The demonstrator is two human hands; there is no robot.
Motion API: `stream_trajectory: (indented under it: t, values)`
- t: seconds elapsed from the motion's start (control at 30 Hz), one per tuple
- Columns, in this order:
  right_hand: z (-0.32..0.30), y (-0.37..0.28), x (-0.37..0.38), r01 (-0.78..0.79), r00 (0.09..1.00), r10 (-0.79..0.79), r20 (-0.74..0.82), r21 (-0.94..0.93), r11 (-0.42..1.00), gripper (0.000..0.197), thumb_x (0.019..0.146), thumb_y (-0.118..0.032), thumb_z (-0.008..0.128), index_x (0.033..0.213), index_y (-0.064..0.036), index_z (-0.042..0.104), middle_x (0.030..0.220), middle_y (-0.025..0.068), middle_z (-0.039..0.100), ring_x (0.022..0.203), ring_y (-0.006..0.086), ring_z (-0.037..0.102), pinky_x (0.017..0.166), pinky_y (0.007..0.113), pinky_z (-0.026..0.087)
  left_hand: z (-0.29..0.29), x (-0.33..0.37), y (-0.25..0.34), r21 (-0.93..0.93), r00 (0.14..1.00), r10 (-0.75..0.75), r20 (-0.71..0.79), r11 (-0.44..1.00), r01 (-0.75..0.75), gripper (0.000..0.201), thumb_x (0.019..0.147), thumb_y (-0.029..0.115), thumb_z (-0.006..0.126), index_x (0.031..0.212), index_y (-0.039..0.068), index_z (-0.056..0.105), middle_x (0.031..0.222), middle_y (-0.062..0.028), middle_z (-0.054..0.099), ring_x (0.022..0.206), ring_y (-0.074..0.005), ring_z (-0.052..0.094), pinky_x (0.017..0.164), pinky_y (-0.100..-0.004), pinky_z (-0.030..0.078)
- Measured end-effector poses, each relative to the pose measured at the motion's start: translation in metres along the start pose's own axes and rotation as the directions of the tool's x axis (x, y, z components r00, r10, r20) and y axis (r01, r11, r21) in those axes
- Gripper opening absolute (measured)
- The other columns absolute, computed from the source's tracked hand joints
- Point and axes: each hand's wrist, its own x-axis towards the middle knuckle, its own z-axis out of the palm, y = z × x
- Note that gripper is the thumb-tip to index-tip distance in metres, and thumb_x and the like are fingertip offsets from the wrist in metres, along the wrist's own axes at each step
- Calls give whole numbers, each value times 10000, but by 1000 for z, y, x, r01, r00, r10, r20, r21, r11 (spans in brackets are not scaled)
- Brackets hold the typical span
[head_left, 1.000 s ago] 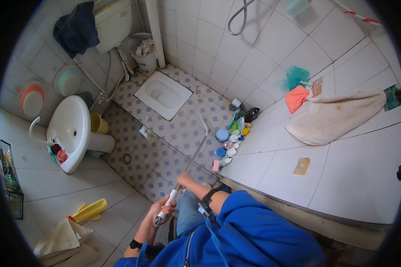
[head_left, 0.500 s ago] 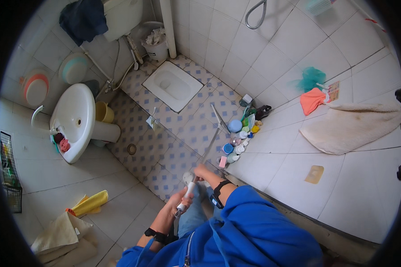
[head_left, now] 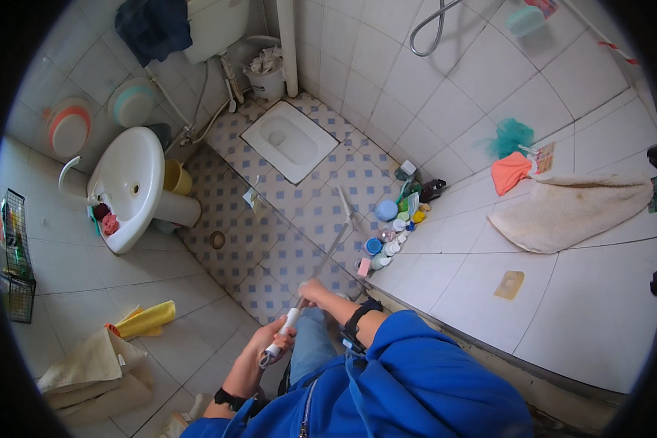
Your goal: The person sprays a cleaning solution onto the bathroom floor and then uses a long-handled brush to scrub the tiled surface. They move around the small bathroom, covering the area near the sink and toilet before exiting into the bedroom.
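Observation:
A long-handled floor squeegee [head_left: 333, 251] slants from my body toward the bottles at the wall. My left hand [head_left: 269, 339] is closed round its white grip end. Further along, my right hand [head_left: 319, 293] wraps round the grey pole. The narrow pale head [head_left: 345, 204] touches the tiled floor [head_left: 274, 252], left of a blue round container [head_left: 386, 211]. A white squat toilet [head_left: 290, 142] is set in the raised floor beyond the head. Several bottles [head_left: 392, 248] and a pink block [head_left: 363, 267] stand to the right of the pole.
At the left are a white pedestal sink [head_left: 147, 201], a yellow bucket [head_left: 176, 177] and a round drain [head_left: 217, 239]. A step edge [head_left: 274, 206] crosses the floor, with a small pale object [head_left: 251, 198] beside it. A bin [head_left: 266, 82] stands in the far corner. A towel [head_left: 569, 212] hangs right.
Both hands have moved a little left and toward me with the squeegee. Its head has shifted left, away from the bottles and the blue container. The view has shifted slightly.

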Motion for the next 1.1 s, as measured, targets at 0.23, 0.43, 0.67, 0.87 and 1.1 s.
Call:
stream_trajectory:
  t: [0.23, 0.43, 0.67, 0.87, 1.1]
  values:
    - [-8, 12, 5, -64, 990, 66, 121, -21, 998, 231, 875, -141, 504, 840, 21, 665, 699, 143, 681, 474, 184, 599, 379, 273, 429, -8, 11, -13, 89, 992, 67, -107, 994, -58, 260, 1061, 303, 384, 1244, 127, 331, 836, -52, 476, 514, -33, 368, 369, -141, 329]
    - [75, -8, -47, -92, 943, 59, 328, 86, 992, 219, 842, -69, 473, 766, 58, 634, 674, 183, 663, 416, 190, 565, 331, 293, 407, -11, -80, -24, 133, 972, 137, -193, 985, -112, 303, 1063, 278, 365, 1342, 166, 329, 845, -52, 469, 538, -45, 373, 417, -143, 320]
    - [111, -32, -94, 19, 950, -53, 309, 109, 994, 246, 880, -127, 490, 760, 74, 565, 644, 160, 611, 399, 184, 504, 349, 279, 400, 0, -118, -44, 347, 941, 301, -157, 909, -233, 358, 1051, 251, 417, 1405, 206, 393, 864, -58, 445, 570, -56, 352, 458, -159, 329]
    - [85, -4, -93, -38, 999, 27, 45, 272, 961, 196, 847, -92, 509, 792, 72, 601, 681, 173, 642, 465, 213, 611, 351, 292, 444, -4, -114, -19, 278, 993, 80, -88, 959, -53, 379, 1045, 207, 410, 1419, 220, 348, 865, -69, 447, 538, -40, 338, 407, -122, 304]
    - [66, 9, -64, -131, 991, 107, 77, 447, 885, 146, 857, -62, 461, 899, 34, 563, 765, 180, 647, 538, 229, 645, 357, 264, 431, 16, -75, 18, 404, 990, -41, -136, 910, 93, 427, 1054, 207, 368, 1472, 199, 282, 861, -81, 478, 507, -37, 384, 401, -131, 382]
